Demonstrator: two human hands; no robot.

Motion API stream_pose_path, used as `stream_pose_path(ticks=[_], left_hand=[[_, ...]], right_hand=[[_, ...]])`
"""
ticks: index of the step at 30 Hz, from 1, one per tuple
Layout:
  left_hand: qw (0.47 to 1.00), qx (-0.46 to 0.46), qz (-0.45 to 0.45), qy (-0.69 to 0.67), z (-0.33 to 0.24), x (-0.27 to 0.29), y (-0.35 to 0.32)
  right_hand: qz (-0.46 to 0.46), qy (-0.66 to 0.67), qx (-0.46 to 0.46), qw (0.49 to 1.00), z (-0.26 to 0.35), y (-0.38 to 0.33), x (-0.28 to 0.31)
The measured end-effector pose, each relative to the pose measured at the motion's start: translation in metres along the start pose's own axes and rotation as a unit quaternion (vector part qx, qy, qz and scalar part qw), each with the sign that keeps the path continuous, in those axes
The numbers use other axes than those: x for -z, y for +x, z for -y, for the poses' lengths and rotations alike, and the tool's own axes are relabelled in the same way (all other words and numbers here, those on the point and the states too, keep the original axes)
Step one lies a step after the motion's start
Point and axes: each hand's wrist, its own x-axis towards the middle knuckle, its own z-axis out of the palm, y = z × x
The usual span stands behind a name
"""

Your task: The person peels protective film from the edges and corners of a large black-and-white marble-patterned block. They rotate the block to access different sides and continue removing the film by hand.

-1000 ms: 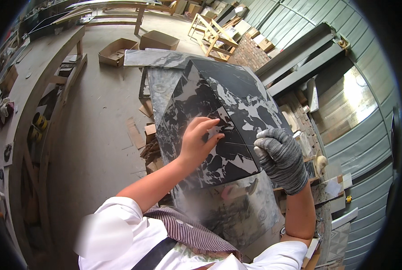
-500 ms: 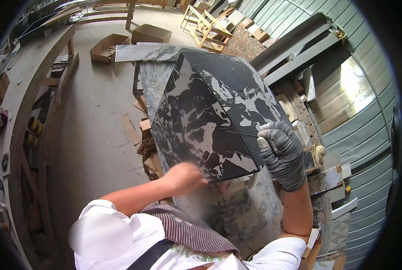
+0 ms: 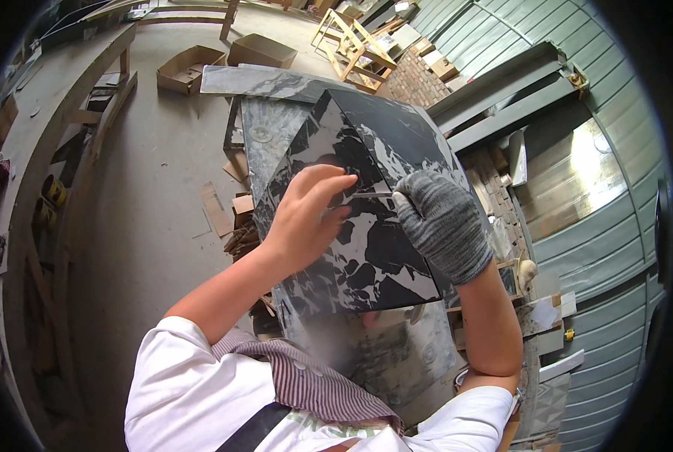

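A large black stone piece with white marbled patches (image 3: pixel 351 264) rests on the worktable (image 3: pixel 272 124), with a straight ridge running along its top. My right hand (image 3: pixel 446 230), in a grey knitted glove, is closed over that ridge. It pinches a thin, rod-like tool (image 3: pixel 373 195) that points left across the patterned face. My left hand (image 3: pixel 306 215) is bare, over the left face near the tool's tip. Its thumb and fingers are apart, with nothing between them. Whether the tool's tip touches the stone or my left fingers, I cannot tell.
A grey stone slab (image 3: pixel 276 83) lies across the table's far end. Beyond it stand cardboard boxes (image 3: pixel 190 69) and a wooden frame (image 3: pixel 355 49). A long timber rack (image 3: pixel 65 113) runs along the left. Steel beams (image 3: pixel 502 87) and stacked scraps line the right wall.
My left hand has moved up and away from me, from the stone's near edge to over its left face, its fingers opening. My right hand has shifted left and slightly farther along the ridge with the tool.
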Motion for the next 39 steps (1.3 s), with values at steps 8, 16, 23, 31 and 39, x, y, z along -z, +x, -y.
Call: stream_pose_path(ticks=[8, 16, 23, 31, 39], left_hand=[[0.985, 0.118, -0.069, -0.109, 0.025, -0.046, 0.019], [0.983, 0.111, -0.1, -0.108, 0.025, -0.054, 0.012], [0.993, 0.046, -0.08, -0.074, -0.003, -0.067, -0.016], [0.993, 0.01, -0.042, -0.114, -0.048, -0.076, -0.042], [0.99, -0.044, -0.002, -0.133, -0.08, -0.081, -0.058]], right_hand=[[0.01, -0.05, 0.015, 0.999, -0.024, 0.05, -0.025], [0.038, -0.015, 0.025, 0.999, -0.026, 0.032, -0.006], [0.055, 0.005, 0.026, 0.998, -0.019, -0.004, 0.008], [0.073, 0.012, 0.033, 0.997, -0.009, -0.067, 0.035], [0.061, -0.004, 0.013, 0.998, 0.006, -0.119, 0.051]])
